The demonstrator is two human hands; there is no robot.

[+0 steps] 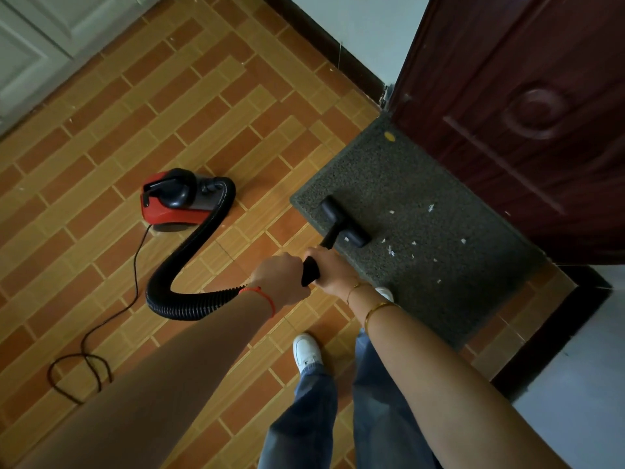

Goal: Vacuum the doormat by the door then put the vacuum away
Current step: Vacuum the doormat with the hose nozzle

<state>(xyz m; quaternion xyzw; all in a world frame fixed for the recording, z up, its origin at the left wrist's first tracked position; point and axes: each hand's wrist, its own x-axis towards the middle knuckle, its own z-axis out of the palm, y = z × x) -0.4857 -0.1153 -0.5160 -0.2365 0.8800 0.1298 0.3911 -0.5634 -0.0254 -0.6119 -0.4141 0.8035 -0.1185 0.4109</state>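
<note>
My left hand (pixel 280 277) and right hand (pixel 333 270) clench their fingers on the stiff, light wand (pixel 311 270), while its nozzle (pixel 345 221) rests on the doormat (pixel 422 238) near the door (pixel 527 113), paper bits (pixel 392 250) to its right.

Bare arms, no sleeves. A thin red string (pixel 262 297) around the left wrist. A gold bangle (pixel 377 311) and a thin gold chain (pixel 353 290) on the right wrist. Baggy blue jeans (pixel 341 414). White shoes (pixel 305 349).
</note>
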